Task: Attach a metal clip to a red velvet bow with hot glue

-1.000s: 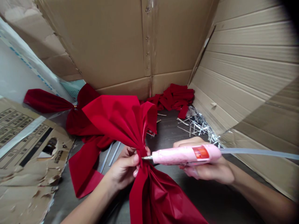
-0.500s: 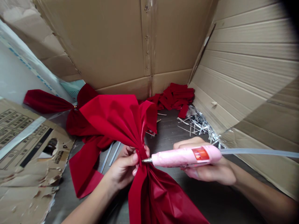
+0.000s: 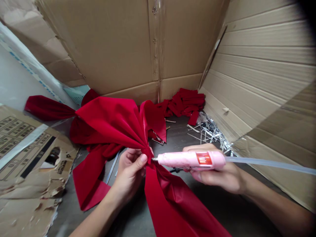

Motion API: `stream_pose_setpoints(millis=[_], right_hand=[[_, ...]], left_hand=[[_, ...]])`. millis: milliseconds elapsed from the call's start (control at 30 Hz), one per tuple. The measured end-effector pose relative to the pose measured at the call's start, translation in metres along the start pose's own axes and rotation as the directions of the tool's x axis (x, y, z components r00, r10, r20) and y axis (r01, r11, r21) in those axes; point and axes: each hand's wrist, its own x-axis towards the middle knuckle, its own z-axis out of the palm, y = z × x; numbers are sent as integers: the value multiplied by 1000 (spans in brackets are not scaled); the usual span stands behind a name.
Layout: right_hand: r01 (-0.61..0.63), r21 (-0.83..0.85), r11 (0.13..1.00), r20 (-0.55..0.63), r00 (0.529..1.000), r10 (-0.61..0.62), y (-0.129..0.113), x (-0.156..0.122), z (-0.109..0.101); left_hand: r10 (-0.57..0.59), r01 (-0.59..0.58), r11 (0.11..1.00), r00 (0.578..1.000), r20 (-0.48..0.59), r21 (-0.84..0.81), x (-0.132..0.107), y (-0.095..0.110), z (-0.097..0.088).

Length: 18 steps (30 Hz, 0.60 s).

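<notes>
My left hand [image 3: 133, 168] pinches the gathered middle of a large red velvet bow [image 3: 116, 121], thumb on top; the fingers under the cloth are partly hidden. The bow's loops fan out up and to the left, and its tails hang down to the right. Around a pink hot glue gun [image 3: 190, 159] my right hand [image 3: 214, 174] is closed. The gun's metal tip is at the bow's gathered middle, close to my left thumb. A long clear glue stick runs out of the gun's back end to the right.
Another red bow [image 3: 49, 107] lies at the left behind the held one. Red fabric strips [image 3: 187, 100] are piled at the back, near silver twist ties [image 3: 214, 131] and metal clips [image 3: 158, 138]. Clear glue sticks [image 3: 113, 166] lie on the dark table. Cardboard walls [image 3: 111, 42] enclose the back and right.
The bow has turned slightly in my left hand, its tails swinging to the right. The glue gun has shifted a little left and up, its tip now at the right side of the gathered middle.
</notes>
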Motion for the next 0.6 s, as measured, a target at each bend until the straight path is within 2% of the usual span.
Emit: stream_pose_setpoints(millis=[67,233,600], right_hand=[[5,-25,1000,-4,1000,-5,2,0,1],[19,-88,996,-51,998,-24,6,-1,5],[15,-149,989,-59,998,-24,3,0,6]], left_hand=[[31,-31,1000,999,-37,-1,1,-2,1],[83,-80,995,995,-54,61,3,-5,2],[88,-84,995,993,-76,45,3,-5,0]])
